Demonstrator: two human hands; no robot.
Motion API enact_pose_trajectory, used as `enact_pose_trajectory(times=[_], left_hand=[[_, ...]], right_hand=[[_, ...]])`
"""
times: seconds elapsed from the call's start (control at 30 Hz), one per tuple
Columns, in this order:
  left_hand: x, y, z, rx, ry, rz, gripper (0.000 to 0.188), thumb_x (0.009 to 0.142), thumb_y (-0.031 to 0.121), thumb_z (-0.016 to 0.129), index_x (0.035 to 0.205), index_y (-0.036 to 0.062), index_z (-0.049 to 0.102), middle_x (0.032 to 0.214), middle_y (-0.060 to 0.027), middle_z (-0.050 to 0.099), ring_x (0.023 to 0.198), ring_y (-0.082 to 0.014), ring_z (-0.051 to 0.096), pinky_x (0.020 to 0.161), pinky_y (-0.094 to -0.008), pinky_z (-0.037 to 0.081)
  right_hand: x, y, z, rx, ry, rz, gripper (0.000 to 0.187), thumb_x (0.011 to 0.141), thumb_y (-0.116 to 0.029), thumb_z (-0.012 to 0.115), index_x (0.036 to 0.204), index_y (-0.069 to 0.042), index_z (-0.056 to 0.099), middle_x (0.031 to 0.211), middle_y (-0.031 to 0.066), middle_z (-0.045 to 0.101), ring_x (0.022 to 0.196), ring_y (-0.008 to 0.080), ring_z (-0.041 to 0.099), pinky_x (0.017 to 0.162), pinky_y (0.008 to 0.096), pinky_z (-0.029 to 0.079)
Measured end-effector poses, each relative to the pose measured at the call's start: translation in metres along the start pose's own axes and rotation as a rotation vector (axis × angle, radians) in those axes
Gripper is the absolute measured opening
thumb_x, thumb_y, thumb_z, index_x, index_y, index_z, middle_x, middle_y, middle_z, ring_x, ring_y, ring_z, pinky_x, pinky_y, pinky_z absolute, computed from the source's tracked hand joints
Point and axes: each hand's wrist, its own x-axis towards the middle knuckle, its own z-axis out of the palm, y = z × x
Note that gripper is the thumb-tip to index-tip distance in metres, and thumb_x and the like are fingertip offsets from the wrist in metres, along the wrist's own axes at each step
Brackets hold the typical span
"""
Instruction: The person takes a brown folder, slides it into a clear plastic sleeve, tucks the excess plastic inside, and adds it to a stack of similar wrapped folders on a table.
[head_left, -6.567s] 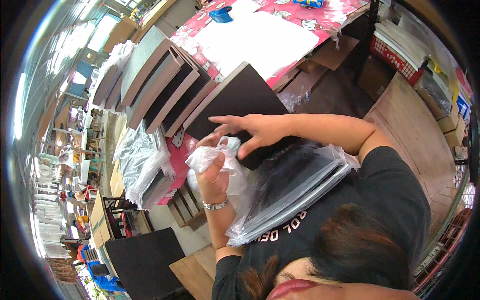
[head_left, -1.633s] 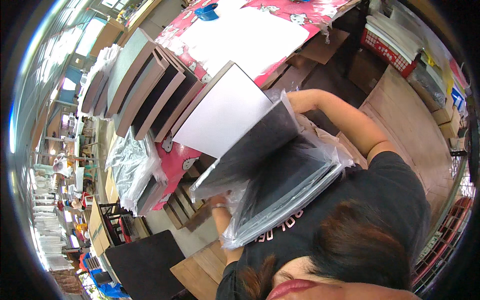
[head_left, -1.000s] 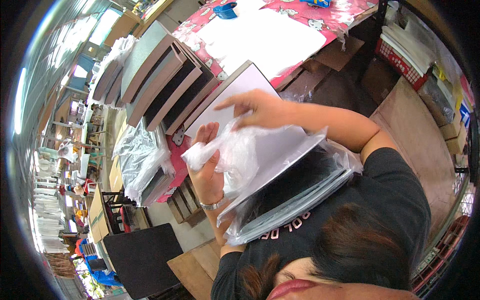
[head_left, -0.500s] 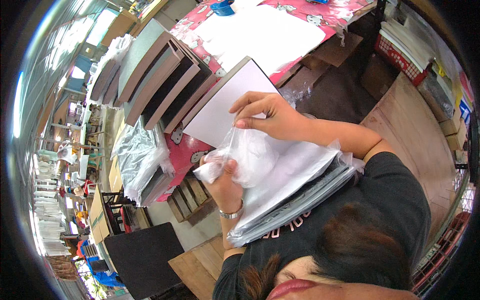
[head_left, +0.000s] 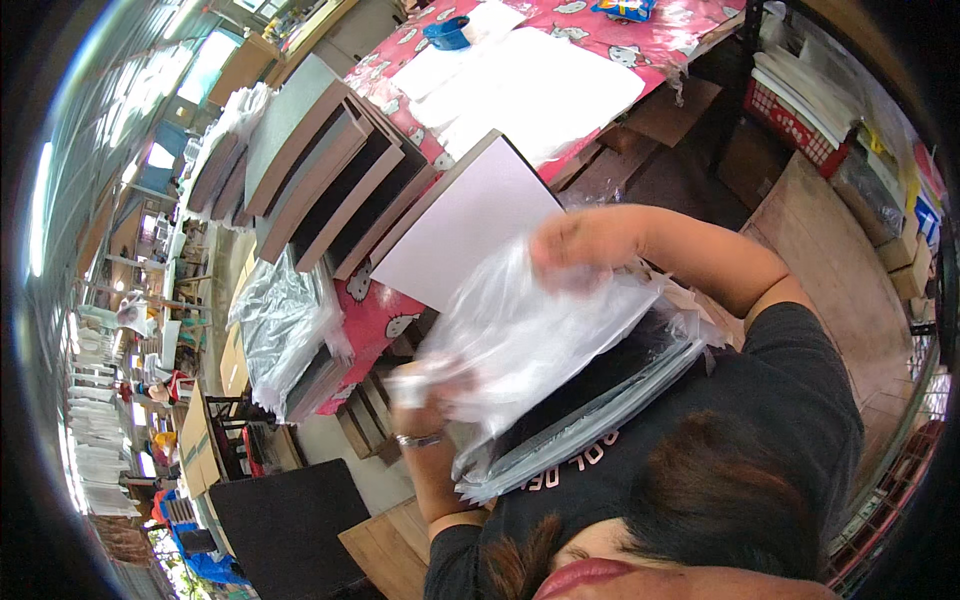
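Between left fingers (head_left: 455,379) and right fingers (head_left: 553,252) stretches translucent plastic bag (head_left: 522,318).

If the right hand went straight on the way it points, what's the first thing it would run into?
Most likely the clear plastic bag, which the right hand seems to touch. Past that, perhaps the white-topped board, though blur and depth leave this unsure.
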Motion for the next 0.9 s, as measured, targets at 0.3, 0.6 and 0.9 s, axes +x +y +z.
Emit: enact_pose_trajectory(times=[0.3,0.6,0.9], left_hand=[[-0.022,-0.049,-0.057,0.206,-0.161,-0.313,0.029,0.077,0.024,0.073,0.097,0.0046,0.063,0.088,-0.0077,0.063,0.081,-0.0214,0.060,0.079,-0.0416,0.049],[-0.025,-0.081,-0.060,1.039,-0.185,-0.211,0.019,0.086,0.019,0.063,0.095,0.0024,0.060,0.084,-0.0060,0.062,0.078,-0.0230,0.059,0.075,-0.0355,0.049],[0.005,-0.036,-0.067,-0.245,0.439,-0.108,0.046,0.078,0.026,0.062,0.113,-0.0020,0.054,0.107,-0.0196,0.062,0.091,-0.0254,0.063,0.082,-0.0395,0.051]], right_hand=[[-0.008,-0.008,0.013,0.056,0.602,-0.264,0.019,0.090,-0.020,0.061,0.098,-0.003,0.059,0.080,0.0047,0.064,0.073,0.0101,0.063,0.064,0.0249,0.052],[-0.008,-0.007,-0.021,0.150,0.551,-0.620,0.040,0.088,-0.015,0.063,0.123,0.000,0.051,0.102,0.0050,0.064,0.085,0.0102,0.061,0.078,0.0266,0.050],[-0.025,-0.009,-0.030,-0.287,0.469,-0.364,0.078,0.078,-0.026,0.072,0.140,-0.005,0.032,0.103,0.0121,0.063,0.091,0.0179,0.063,0.079,0.0309,0.052]])
